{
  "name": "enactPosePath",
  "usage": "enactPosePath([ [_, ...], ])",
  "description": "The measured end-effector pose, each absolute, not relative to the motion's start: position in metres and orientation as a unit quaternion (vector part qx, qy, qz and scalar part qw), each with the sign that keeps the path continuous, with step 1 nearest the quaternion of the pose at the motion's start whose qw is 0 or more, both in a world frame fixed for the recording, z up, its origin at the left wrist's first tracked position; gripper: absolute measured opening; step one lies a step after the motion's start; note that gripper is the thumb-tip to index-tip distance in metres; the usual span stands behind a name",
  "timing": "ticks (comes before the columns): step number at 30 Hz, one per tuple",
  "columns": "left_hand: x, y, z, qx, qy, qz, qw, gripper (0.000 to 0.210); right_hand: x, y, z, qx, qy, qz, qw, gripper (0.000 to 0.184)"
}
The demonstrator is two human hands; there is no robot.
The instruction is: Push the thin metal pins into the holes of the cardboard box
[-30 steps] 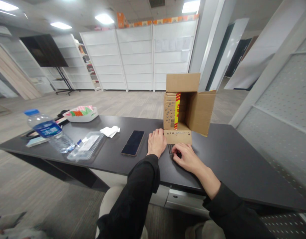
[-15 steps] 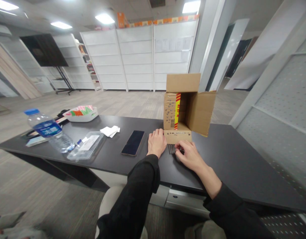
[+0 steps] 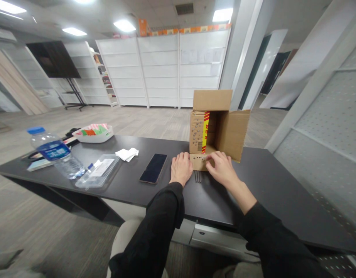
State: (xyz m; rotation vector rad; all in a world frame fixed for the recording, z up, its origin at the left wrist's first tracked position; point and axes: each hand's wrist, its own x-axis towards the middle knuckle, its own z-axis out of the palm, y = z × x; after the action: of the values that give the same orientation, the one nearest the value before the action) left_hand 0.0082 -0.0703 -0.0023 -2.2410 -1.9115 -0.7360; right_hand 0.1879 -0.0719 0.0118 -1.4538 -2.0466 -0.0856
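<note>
Well, I see a cardboard box [image 3: 196,133] standing open on the dark table [image 3: 261,185], with its front flap [image 3: 198,166] down, full of little holes. The left hand [image 3: 181,166] rests just beside the box's flap, fingers together and a bit bent; I can't tell if it grips anything. The right hand [image 3: 221,166] is over the box's flap, thumb and pointer finger close together, but I can't see if they pinch something. Some thin dark sticks [image 3: 197,177] lie just in front of the box. Left of the box is a phone [image 3: 153,168].
</note>
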Motion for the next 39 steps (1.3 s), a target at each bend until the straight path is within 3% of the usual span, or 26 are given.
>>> enactPosePath([
  [18, 0.009, -0.071, 0.002, -0.735, -0.634, -0.233, 0.049, 0.014, 0.173, -0.050, -0.002, -0.543, -0.749, -0.060, 0.375, 0.013],
  [39, 0.009, -0.071, 0.001, -0.734, -0.634, -0.235, 0.051, 0.014, 0.174, -0.050, -0.011, -0.553, -0.747, -0.041, 0.365, 0.014],
])
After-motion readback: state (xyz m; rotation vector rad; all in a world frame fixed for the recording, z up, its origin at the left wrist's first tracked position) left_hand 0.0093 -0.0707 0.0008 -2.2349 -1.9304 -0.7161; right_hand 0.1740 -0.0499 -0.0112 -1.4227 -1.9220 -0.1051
